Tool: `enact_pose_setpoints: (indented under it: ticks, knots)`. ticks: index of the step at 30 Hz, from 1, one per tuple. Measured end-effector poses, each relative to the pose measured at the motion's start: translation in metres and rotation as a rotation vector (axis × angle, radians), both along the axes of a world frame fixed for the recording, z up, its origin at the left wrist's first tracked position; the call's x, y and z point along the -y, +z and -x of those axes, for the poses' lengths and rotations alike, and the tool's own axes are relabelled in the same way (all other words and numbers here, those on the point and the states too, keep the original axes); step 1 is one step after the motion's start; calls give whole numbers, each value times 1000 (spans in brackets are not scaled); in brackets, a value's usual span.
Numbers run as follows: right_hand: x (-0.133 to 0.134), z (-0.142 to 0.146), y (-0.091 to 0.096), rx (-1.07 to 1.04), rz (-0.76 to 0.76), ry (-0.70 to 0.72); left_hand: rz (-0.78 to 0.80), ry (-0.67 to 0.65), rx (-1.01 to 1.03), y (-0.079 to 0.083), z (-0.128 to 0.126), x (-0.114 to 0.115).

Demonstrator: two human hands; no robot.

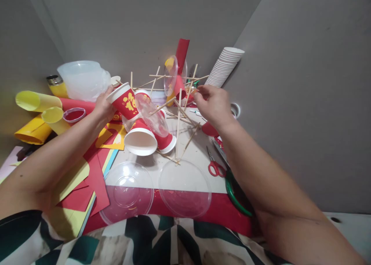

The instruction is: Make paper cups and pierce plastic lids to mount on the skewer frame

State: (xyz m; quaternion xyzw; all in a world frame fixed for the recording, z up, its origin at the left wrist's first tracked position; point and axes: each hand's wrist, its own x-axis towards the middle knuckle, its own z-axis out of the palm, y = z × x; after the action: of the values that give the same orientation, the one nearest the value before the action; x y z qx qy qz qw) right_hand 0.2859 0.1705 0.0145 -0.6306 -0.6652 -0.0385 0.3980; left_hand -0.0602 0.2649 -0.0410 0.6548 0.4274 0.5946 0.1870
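My left hand [104, 103] is closed on a red paper cup [124, 102] with a yellow print. That cup belongs to a cluster with other red cups [141, 140] and a clear plastic lid [153, 116]. Thin wooden sticks [178, 127] stand and cross to the right of the cluster; whether they are joined to it I cannot tell. My right hand [213, 104] is pinched beside the stick frame, its fingertips near a small orange thing; what they grip is unclear. Behind it rises a red paper tube [181, 56] with clear lids [171, 75] at its sides.
A leaning stack of white paper cups [225, 65] stands at the back right. Scissors with red handles [216, 168] lie below my right forearm. Two clear lids [185, 187] rest at the front edge. Rolled yellow paper [39, 101], coloured sheets [98, 180] and plastic bowls [82, 79] crowd the left.
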Motion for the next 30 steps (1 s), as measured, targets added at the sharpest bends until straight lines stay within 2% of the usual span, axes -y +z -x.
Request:
enact_pose_setpoints:
  ticks: [3,6,11,13,15,17,20,22,26,30]
  knots:
    - [27,6,7,-132,-79,208,120,-2,139,7,-3,35]
    - [48,14,10,-178,-20,334,164,-7,200,16,-3,76]
    - [62,21,7,-50,132,328,118,17,269,20,3,133]
    - [62,23,5,-11,154,314,3,67,196,18,6,150]
    - [62,24,3,11,160,311,-205,80,18,18,8,166]
    - [60,24,2,32,145,303,-441,13,-233,19,8,181]
    - [57,24,0,45,94,309,-712,-113,-605,27,-1,195]
    - [54,22,-2,33,72,320,-784,-144,-727,32,-10,198]
    - [49,19,-4,6,64,327,-692,-148,-773,39,-27,195]
    - [46,16,-5,-27,52,351,-653,-140,-713,45,-36,189]
